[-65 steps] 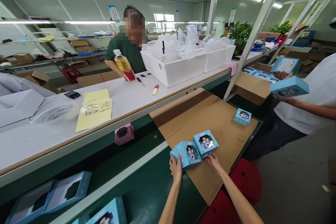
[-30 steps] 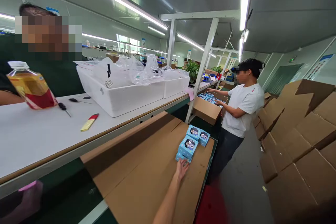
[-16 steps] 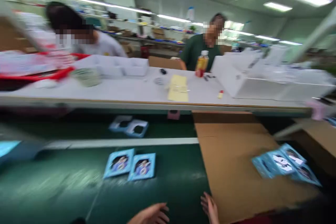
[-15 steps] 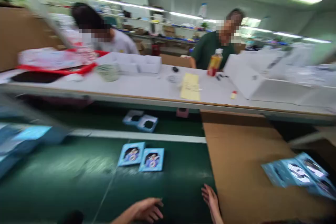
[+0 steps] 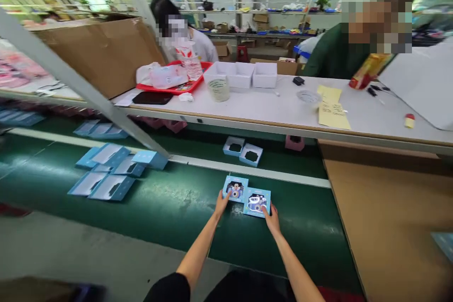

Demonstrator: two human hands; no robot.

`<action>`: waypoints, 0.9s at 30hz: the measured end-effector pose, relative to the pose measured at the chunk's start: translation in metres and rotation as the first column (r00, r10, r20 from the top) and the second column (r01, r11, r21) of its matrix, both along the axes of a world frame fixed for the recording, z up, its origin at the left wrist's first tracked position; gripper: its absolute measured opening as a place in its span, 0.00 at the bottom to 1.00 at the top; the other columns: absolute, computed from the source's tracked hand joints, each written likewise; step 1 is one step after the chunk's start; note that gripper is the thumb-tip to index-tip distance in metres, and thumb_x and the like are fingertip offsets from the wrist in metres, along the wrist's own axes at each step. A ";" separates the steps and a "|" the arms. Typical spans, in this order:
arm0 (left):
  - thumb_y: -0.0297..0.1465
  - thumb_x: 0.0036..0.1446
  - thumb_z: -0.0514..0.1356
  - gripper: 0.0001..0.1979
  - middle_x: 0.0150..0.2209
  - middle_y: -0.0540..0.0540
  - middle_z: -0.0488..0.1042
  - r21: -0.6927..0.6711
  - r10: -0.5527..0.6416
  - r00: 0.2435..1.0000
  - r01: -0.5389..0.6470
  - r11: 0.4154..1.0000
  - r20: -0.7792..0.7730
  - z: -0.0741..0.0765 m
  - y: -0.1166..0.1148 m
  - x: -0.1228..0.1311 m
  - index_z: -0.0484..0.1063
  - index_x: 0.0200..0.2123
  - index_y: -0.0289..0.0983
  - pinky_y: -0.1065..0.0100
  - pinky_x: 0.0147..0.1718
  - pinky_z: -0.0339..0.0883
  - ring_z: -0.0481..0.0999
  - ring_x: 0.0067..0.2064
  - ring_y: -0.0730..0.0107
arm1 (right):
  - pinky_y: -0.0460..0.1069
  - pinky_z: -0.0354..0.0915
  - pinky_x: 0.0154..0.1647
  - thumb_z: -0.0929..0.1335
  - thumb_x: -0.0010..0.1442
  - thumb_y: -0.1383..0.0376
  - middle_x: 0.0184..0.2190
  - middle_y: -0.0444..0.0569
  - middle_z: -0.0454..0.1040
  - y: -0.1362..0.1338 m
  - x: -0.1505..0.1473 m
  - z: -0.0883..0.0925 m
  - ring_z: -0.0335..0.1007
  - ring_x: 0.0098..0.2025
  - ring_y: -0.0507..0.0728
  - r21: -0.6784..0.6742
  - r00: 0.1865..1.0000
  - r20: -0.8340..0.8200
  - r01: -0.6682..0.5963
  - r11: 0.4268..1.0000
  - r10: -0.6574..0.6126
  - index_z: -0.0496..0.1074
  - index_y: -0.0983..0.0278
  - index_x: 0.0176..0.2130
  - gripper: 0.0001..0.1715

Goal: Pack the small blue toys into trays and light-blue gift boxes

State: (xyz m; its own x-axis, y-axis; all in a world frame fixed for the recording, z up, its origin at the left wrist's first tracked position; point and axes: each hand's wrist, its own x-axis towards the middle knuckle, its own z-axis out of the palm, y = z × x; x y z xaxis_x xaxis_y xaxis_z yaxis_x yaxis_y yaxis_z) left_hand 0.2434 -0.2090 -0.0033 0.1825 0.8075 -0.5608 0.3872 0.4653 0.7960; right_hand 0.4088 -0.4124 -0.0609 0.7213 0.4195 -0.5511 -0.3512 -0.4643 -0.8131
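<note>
Two light blue boxes with windowed fronts lie side by side on the green belt. My left hand [image 5: 222,202] grips the left box [image 5: 235,188] by its left edge, thumb on the front. The right box [image 5: 257,202] has my right hand [image 5: 272,218] closed on its lower right corner, thumb on top. A toy camera with a cartoon figure shows through the left window; glare partly covers the right one. The two boxes touch or overlap slightly at their inner edges.
Open blue box trays [image 5: 112,187] sit on the belt [image 5: 177,226] to the left, with two more [image 5: 251,154] beyond the white rail [image 5: 283,175]. A cardboard sheet [image 5: 382,217] lies right. Above runs a white shelf [image 5: 247,108]; two people are behind it.
Both hands have moved forward from the near belt and taken hold of the two boxes. The view has turned left, bringing more open trays into sight.
</note>
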 end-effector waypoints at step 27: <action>0.39 0.57 0.59 0.20 0.56 0.33 0.73 -0.114 -0.775 0.566 0.822 0.558 0.281 -0.012 -0.450 0.424 0.75 0.46 0.31 0.60 0.60 0.61 0.65 0.64 0.46 | 0.55 0.70 0.47 0.74 0.38 0.34 0.59 0.57 0.70 -0.421 0.248 0.075 0.74 0.49 0.63 0.107 0.634 -0.287 0.766 0.634 -0.717 0.60 0.56 0.63 0.61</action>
